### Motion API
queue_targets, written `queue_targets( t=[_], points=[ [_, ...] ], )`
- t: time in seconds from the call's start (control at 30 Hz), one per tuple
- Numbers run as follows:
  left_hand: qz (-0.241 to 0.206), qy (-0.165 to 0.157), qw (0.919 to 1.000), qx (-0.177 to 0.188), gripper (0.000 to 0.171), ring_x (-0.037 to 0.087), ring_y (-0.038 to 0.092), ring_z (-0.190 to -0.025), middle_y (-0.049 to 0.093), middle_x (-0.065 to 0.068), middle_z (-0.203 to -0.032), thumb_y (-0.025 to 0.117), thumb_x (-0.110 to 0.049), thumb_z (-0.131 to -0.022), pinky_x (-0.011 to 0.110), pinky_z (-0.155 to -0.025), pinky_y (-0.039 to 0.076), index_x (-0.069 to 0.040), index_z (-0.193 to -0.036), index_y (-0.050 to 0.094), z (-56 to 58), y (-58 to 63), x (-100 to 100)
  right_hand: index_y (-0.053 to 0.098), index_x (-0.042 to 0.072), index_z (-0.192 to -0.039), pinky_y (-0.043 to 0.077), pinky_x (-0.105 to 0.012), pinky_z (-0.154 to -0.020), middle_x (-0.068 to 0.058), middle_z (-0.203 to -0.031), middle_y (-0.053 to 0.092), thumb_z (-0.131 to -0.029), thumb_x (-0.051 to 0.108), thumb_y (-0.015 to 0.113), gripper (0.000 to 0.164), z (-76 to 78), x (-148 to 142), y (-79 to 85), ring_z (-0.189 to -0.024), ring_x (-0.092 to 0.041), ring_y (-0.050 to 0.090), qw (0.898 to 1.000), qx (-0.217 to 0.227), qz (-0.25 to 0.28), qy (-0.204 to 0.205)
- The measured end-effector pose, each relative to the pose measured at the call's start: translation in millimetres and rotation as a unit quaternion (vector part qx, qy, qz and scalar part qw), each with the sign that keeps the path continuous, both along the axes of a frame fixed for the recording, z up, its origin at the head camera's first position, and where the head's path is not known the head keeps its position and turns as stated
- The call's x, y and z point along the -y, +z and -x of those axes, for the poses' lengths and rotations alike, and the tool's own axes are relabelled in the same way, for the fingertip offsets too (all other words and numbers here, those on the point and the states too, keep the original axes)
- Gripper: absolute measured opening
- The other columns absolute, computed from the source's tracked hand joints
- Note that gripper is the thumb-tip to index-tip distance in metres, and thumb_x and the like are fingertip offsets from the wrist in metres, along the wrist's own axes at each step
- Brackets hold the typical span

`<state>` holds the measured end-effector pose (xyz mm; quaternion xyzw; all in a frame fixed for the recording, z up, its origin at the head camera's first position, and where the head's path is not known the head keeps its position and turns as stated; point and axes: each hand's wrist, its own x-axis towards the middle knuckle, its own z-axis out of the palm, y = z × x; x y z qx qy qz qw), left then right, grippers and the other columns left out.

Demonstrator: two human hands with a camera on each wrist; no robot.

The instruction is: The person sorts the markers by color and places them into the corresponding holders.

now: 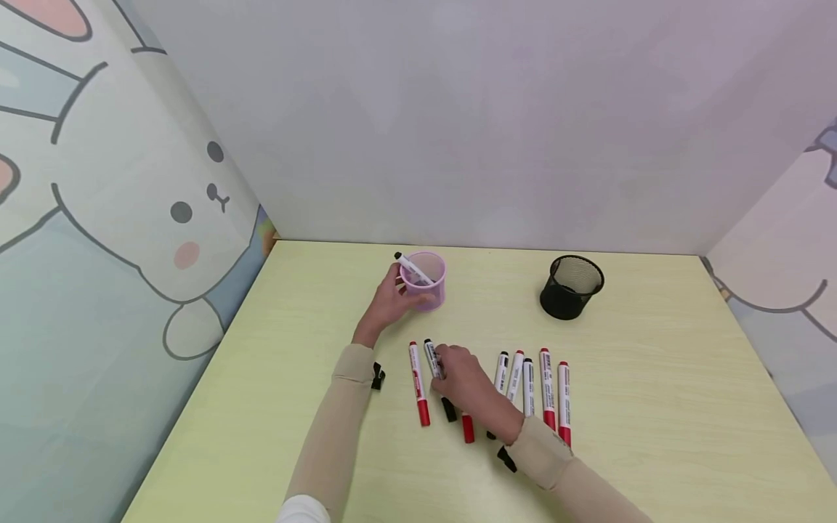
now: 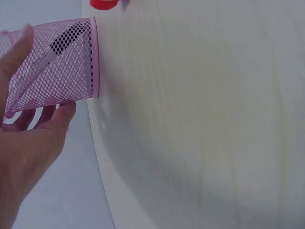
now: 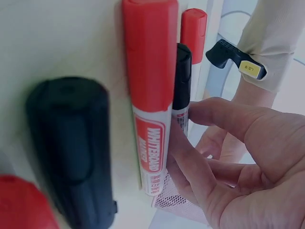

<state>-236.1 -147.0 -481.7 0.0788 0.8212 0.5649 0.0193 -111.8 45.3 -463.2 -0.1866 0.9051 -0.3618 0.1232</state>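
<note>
My left hand (image 1: 387, 301) holds the pink mesh pen cup (image 1: 438, 296) at its side, the thumb across its near wall. The cup stands upright near the table's back edge, with a black-tipped white marker (image 1: 415, 271) leaning inside it. In the left wrist view, that marker shows through the mesh. Lower on the table, my right hand (image 1: 469, 381) pinches a black-capped whiteboard marker (image 3: 182, 88) by its middle, between thumb and fingers. Left of it lies a red-capped marker (image 1: 419, 385). Another red-capped marker (image 3: 152, 148) lies partly hidden beneath the right hand in the head view.
Several black- and red-capped markers (image 1: 548, 388) lie side by side right of my right hand, some partly covered by the forearm. A black mesh cup (image 1: 561, 301) stands at the back right of the pale wooden table (image 1: 261, 378). Walls rise at the back and sides.
</note>
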Motion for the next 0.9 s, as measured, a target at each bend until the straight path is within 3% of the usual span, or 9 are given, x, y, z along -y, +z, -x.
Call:
queue_targets(
  t=[0.2,0.33,0.9],
  points=[
    [0.001,0.001,1.0000,-0.004,0.083,0.033,0.046,-0.140,0.047,0.017,-0.148,0.086,-0.013,-0.085,0.041,-0.117,0.040,-0.005,-0.150,0.035,0.5,-0.7,0,0.060,-0.009,-0.130,0.057,-0.030,-0.065,-0.012,-0.099,0.067,-0.084,-0.003,0.076,0.050,2.2,-5,-1.8,-0.085,-0.020,0.065,0.999,0.031,0.036,-0.021],
    [-0.008,-0.004,0.9999,-0.006,0.082,0.036,0.045,-0.140,0.047,0.019,-0.148,0.086,-0.012,-0.085,0.043,-0.117,0.040,-0.004,-0.150,0.036,-2.1,3.7,-1,0.059,-0.006,-0.133,0.061,-0.032,-0.070,-0.014,-0.106,0.069,-0.085,-0.001,0.076,0.052,3.9,-8,-1.5,-0.092,-0.024,0.069,0.996,0.055,0.066,-0.038],
    [-0.002,-0.004,1.0000,-0.006,0.085,0.034,0.047,-0.138,0.047,0.015,-0.148,0.087,-0.016,-0.085,0.043,-0.117,0.039,-0.007,-0.151,0.034,-3.2,2.2,0,0.061,0.001,-0.132,0.058,-0.027,-0.064,-0.008,-0.106,0.068,-0.086,0.000,0.077,0.049,8.3,-17,9.6,-0.083,-0.015,0.067,0.990,0.033,0.111,-0.083]
  ],
)
